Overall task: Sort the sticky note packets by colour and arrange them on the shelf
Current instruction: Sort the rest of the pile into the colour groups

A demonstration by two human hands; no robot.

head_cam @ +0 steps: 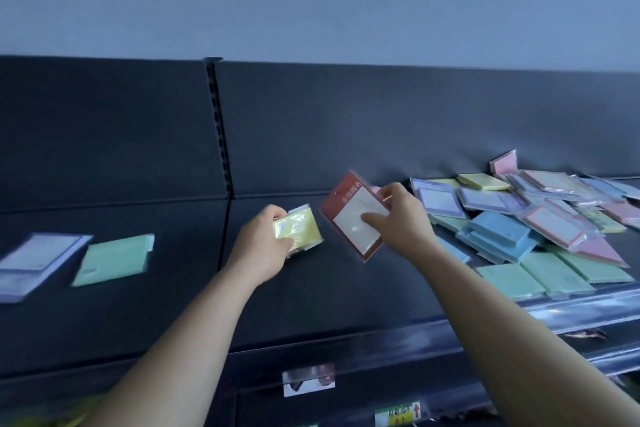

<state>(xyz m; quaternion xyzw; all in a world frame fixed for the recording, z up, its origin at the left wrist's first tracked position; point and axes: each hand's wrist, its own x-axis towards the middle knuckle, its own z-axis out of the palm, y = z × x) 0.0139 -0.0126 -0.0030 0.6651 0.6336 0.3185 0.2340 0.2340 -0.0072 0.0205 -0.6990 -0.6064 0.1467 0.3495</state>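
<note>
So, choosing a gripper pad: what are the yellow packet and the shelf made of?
The yellow packet: likely paper in glossy clear plastic wrap; crinkled glare shows. The shelf: probably painted metal, matt dark; its slotted upright suggests so.

Dim, bluish — blurred, edges bowed.

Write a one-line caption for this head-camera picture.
Left hand grips a yellow packet, right hand a red-edged packet, beside an unsorted pile on the dark shelf.

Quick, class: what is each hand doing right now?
Left hand: grips a yellow sticky note packet.
Right hand: pinches a red-bordered sticky note packet.
</note>
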